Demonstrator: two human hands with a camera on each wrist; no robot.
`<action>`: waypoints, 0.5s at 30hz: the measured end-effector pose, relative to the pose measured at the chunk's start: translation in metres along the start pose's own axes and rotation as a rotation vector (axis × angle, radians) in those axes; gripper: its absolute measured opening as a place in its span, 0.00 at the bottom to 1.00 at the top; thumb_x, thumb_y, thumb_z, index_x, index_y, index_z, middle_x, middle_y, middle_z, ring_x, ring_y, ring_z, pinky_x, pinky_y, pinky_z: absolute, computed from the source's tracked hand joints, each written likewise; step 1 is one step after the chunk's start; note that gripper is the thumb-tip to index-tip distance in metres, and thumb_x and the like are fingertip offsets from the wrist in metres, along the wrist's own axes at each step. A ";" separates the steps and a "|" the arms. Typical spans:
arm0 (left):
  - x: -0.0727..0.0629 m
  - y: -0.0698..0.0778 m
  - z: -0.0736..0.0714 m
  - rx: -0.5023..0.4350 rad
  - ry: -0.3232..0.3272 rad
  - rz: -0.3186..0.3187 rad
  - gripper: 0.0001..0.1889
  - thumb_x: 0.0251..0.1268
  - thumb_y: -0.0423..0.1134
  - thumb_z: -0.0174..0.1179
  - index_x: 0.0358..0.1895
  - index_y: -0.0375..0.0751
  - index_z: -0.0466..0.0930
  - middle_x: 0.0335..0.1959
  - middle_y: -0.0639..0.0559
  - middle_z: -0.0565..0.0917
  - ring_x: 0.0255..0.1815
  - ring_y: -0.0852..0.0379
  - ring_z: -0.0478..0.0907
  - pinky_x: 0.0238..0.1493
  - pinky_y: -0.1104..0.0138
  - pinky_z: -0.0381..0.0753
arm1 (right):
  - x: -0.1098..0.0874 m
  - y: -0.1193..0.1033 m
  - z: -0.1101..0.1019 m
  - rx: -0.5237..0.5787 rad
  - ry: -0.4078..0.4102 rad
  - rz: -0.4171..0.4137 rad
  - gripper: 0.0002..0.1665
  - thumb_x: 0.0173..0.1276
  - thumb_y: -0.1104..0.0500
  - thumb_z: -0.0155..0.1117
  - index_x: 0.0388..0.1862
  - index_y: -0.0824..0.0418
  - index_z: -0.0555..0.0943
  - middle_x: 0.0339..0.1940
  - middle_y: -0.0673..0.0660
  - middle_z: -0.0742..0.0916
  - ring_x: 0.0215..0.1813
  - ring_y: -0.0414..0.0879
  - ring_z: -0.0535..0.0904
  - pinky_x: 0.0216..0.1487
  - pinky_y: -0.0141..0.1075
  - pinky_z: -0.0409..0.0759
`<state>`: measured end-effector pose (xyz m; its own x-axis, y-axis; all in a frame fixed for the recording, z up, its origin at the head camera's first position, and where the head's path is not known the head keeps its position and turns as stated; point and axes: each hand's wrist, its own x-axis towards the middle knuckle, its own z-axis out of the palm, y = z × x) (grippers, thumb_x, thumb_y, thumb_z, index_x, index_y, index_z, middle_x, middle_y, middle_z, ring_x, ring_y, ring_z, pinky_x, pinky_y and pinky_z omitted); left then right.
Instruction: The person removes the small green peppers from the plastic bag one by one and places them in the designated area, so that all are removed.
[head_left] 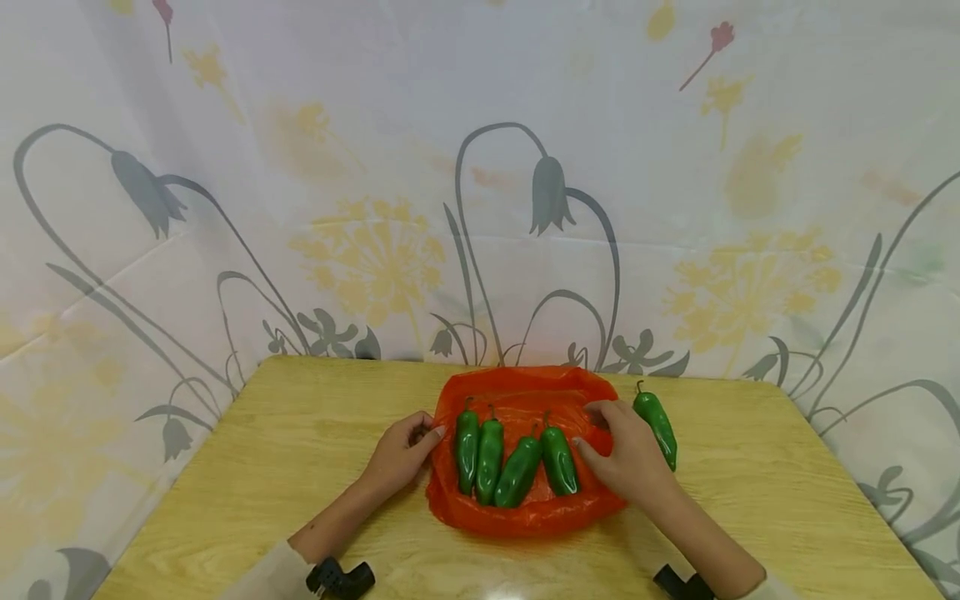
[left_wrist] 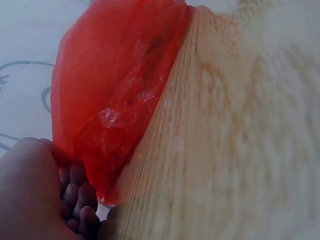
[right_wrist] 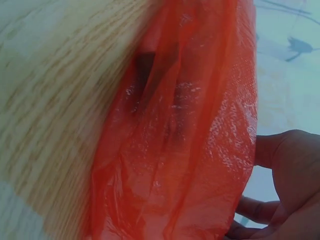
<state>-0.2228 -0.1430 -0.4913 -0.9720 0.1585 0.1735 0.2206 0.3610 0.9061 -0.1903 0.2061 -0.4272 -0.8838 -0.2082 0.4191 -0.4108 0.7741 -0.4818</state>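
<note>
A red plastic bag lies with its mouth spread wide, its rim folded outward. Several green peppers rest side by side in it, stems pointing away. At the bag's left edge my left hand pinches the rim between thumb and curled fingers; the left wrist view shows those fingers against the film. My right hand reaches over the right rim, thumb and fingers spread apart, near the rightmost pepper in the bag. In the right wrist view the film partly hides its fingertips.
Another green pepper lies on the wooden table just right of the bag, partly behind my right hand. A cloth with printed flowers hangs behind the table. Black wrist cameras show near the front edge.
</note>
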 end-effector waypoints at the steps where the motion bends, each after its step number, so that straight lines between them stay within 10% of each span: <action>1: -0.001 0.000 0.000 -0.002 0.001 0.000 0.06 0.77 0.41 0.65 0.39 0.44 0.84 0.25 0.55 0.77 0.27 0.60 0.72 0.33 0.69 0.70 | 0.000 0.000 0.001 0.001 -0.004 0.000 0.23 0.64 0.63 0.80 0.56 0.66 0.82 0.49 0.60 0.86 0.52 0.53 0.83 0.54 0.52 0.85; 15: -0.001 0.000 0.000 -0.007 -0.002 -0.004 0.05 0.77 0.40 0.65 0.39 0.45 0.84 0.24 0.56 0.76 0.26 0.60 0.72 0.32 0.69 0.70 | -0.002 -0.002 0.010 -0.010 -0.074 0.048 0.26 0.63 0.62 0.80 0.58 0.66 0.82 0.48 0.59 0.86 0.47 0.51 0.83 0.50 0.48 0.84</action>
<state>-0.2215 -0.1430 -0.4913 -0.9726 0.1589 0.1695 0.2165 0.3554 0.9093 -0.1896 0.1995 -0.4347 -0.9166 -0.2144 0.3375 -0.3659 0.7903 -0.4915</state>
